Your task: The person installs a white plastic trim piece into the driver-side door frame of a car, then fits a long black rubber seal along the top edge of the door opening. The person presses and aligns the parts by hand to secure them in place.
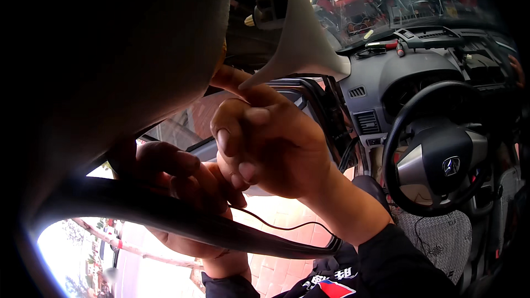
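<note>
Headliner (110, 49), grey and broad, filling upper left of view, its lower edge pulled away from door frame. Dashboard (397, 72) at right, dark grey, with vents and small tools lying on its top near windscreen. Steering wheel (441, 154) below dashboard, black rim, silver spokes, emblem at centre. Pillar trim (301, 38), pale and wedge-shaped, tapering down from top centre to a point just above right hand. Rubber door seal (165, 215), black, hanging loose in a long arc from lower left across to lower centre, passing in front of left hand. Patterned seat cover (436, 237) under steering wheel, grey with floral print. Paved ground (281, 265), reddish brick, visible through open door at bottom centre.

Right hand (270, 149) raised at centre, fingers curled into a loose fist, index finger extended up to edge of headliner beside tip of pillar trim; anything pinched inside curled fingers not discernible. Left hand (182, 187) lower and to left, fingers bent and closed around door seal region, partly hidden behind seal; exact grip not discernible. Thin black wire (281, 226) running from between both hands in a shallow wave toward right, ending near right wrist, lying just above door seal.
</note>
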The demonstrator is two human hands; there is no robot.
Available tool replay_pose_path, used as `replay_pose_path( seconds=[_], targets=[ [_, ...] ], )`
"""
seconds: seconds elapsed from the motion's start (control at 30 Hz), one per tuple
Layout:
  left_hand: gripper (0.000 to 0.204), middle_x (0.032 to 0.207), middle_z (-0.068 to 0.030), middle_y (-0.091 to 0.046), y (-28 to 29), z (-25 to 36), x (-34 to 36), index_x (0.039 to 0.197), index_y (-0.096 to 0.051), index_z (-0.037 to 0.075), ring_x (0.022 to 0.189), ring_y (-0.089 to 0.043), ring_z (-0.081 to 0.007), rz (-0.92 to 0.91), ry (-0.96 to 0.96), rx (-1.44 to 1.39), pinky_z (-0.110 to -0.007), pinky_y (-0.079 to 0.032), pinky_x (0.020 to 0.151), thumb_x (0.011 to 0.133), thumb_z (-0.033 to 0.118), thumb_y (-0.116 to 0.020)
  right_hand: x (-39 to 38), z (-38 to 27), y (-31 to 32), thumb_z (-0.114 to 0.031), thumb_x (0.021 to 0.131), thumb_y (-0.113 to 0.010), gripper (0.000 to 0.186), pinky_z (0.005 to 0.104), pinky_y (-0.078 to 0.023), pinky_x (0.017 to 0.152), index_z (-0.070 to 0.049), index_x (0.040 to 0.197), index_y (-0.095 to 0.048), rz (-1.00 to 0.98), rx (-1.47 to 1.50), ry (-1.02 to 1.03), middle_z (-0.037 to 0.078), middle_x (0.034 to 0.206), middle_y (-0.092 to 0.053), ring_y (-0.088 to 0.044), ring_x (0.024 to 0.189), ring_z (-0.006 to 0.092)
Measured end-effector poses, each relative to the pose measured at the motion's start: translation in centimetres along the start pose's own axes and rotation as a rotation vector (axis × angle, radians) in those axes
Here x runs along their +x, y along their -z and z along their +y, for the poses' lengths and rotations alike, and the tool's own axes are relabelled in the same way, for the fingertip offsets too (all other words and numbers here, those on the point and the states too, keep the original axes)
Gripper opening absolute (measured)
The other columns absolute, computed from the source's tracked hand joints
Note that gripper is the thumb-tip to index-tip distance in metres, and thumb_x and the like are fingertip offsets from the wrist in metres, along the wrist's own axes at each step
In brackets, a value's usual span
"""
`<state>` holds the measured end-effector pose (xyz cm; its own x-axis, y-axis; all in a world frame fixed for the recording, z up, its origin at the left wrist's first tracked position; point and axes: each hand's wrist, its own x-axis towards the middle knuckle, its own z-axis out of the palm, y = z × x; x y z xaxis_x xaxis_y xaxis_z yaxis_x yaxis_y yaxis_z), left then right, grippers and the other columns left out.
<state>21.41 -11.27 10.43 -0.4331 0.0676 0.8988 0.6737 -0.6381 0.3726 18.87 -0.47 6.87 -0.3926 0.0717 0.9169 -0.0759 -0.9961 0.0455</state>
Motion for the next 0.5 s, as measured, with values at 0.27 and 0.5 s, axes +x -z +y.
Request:
replay_pose_path(
  seconds=[0.27,0.5],
  targets=[
    [0.027,0.067,-0.0096,-0.063,1.6,-0.1,2.0,0.121,-0.059,-0.001,0.058,-0.065,-0.0155,-0.149,-0.465,0.623,-0.035,-0.057,0.059,0.104,0.02,-0.06,0.7,-0.3,0.4,-0.01,0.106,-0.031,0.05,0.0232,-0.044,0.036,-0.007,0.155,-0.034,-0.204,0.22,-0.17,0.019,0.07,-0.061,-0.049,0.037,0.0116],
    [0.022,0.078,-0.0121,-0.068,2.4,-1.6,4.9,0.101,-0.061,0.0,0.063,-0.068,-0.0175,0.025,-0.57,0.623,-0.034,-0.06,0.064,0.105,0.021,-0.056,0.0,-1.4,-0.6,-0.01,0.102,-0.046,0.03,0.0279,-0.049,0.041,0.002,0.127,-0.055,0.175,-0.28,-0.004,0.019,0.079,-0.067,-0.058,0.043,0.0196]
  ],
)
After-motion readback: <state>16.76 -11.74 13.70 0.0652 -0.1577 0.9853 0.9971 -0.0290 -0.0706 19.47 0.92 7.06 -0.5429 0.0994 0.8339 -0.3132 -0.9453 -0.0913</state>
